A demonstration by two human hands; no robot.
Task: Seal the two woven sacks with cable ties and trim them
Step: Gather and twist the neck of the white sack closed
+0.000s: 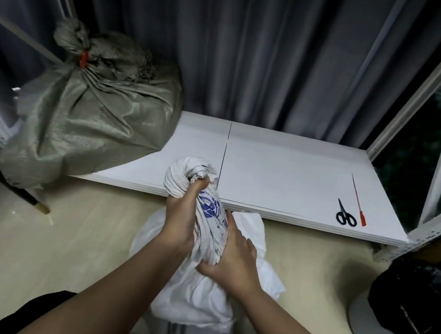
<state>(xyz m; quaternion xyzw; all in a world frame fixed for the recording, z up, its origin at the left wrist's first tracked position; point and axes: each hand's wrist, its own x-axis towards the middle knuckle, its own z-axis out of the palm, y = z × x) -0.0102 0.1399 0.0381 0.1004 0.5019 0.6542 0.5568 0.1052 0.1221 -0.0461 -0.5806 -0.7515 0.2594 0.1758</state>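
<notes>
Both the left hand (180,218) and right hand (234,257) clamp the white sack (203,293)'s twisted neck between them, so next the red cable tie (358,200), lying well beyond the right hand, probably needs fetching.

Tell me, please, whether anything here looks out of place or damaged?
Nothing stands out. The grey sack is tied with a red cable tie; both hands grip the white sack by its twisted neck; scissors and a spare red tie lie flat on the white platform.
</notes>
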